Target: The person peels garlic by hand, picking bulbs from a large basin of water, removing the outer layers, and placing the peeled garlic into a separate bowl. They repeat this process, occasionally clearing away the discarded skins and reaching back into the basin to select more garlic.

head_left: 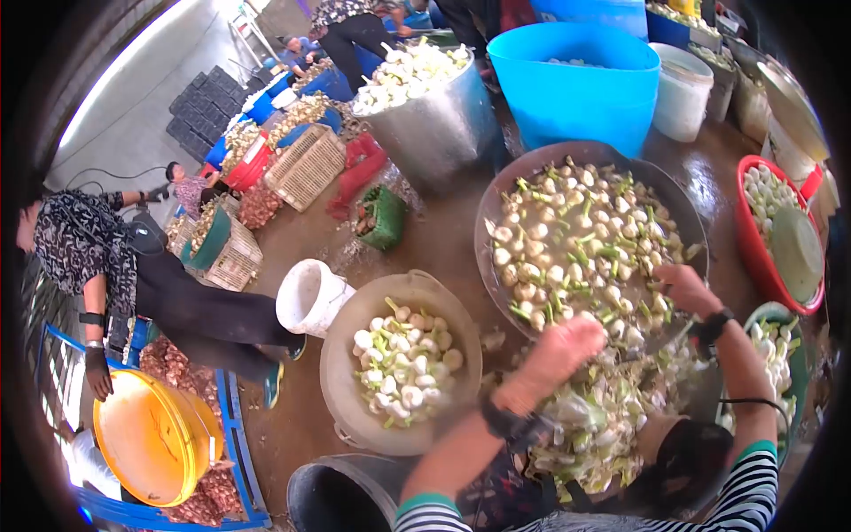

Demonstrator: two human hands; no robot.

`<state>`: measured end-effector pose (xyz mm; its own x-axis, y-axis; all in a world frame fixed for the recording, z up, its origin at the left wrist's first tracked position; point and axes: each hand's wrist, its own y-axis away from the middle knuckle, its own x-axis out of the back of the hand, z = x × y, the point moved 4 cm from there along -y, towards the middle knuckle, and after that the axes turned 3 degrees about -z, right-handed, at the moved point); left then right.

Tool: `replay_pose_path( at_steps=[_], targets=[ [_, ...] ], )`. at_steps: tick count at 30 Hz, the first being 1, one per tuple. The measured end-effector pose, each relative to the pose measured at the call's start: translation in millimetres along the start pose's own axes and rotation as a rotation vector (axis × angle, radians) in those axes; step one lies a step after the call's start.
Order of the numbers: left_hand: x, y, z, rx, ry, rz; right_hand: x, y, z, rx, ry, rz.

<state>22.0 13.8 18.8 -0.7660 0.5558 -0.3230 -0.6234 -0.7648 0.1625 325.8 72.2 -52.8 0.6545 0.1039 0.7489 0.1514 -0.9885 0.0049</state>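
Note:
My left hand [570, 344] is over the near edge of a wide dark basin, its fingers closed; what they hold, if anything, is hidden. To its right, my right hand [690, 289] bends its fingers together over the bulbs, and I cannot make out anything in them. White bulbs with green stems [576, 239], like fresh garlic or onions, lie in murky water inside the basin [493, 199]. Below my hands is a heap of pale papery peelings [594, 417]. Left of my forearm, a round metal pan [341, 390] holds cleaner white bulbs [408, 363].
A white bucket [306, 300] and green basket [383, 217] stand beyond the pan. Behind the basin are a metal pot [434, 133] of bulbs and a blue tub [576, 89]. A red tub [749, 230] is at right. A person [89, 239] stands left, by a yellow bucket [146, 434].

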Motion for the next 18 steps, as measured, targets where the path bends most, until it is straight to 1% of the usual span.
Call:
replay_pose_path(
  at_steps=[1,2,4,5,6,7,8,10,11,12,13,15,16,17,18],
  targets=[
    [-1,-5,-18,0.049,0.036,0.002,-17,-31,-12,-0.019,0.000,-0.142],
    [3,-12,-35,0.099,0.074,0.006,-47,-57,6,-0.037,-0.202,-0.074],
    [17,-23,-62,0.167,0.069,0.067,-80,-97,-11,0.031,0.028,-0.014],
    [16,-24,-53,0.214,0.091,0.057,-97,-113,-2,-0.067,0.046,0.012],
    [17,-29,-53,0.217,0.109,0.035,-113,-129,8,-0.165,0.060,0.040],
    [13,-28,-37,0.186,0.079,0.040,-133,-146,22,-0.265,0.072,0.065],
    [10,-27,-26,0.153,0.053,0.047,-157,-164,49,-0.321,0.097,0.013],
    [14,-31,-42,0.056,0.055,0.012,-175,-176,51,-0.334,0.197,0.040],
    [17,-31,-46,0.083,0.003,-0.012,-178,-176,47,-0.339,0.176,0.032],
    [19,-31,-49,0.092,0.030,-0.010,-181,-176,44,-0.351,0.157,0.027],
    [19,-32,-50,0.095,0.045,-0.005,-194,-184,65,-0.357,0.211,-0.039],
    [15,-32,-45,0.112,0.061,-0.026,-198,-185,64,-0.418,0.213,-0.031],
    [14,-32,-41,0.122,0.058,-0.045,-196,-187,58,-0.444,0.214,-0.020],
    [13,-33,-43,0.115,0.045,-0.065,-189,-183,40,-0.525,0.195,-0.040],
    [13,-33,-42,0.103,0.013,-0.060,-187,-182,32,-0.434,0.171,-0.006]
  ],
)
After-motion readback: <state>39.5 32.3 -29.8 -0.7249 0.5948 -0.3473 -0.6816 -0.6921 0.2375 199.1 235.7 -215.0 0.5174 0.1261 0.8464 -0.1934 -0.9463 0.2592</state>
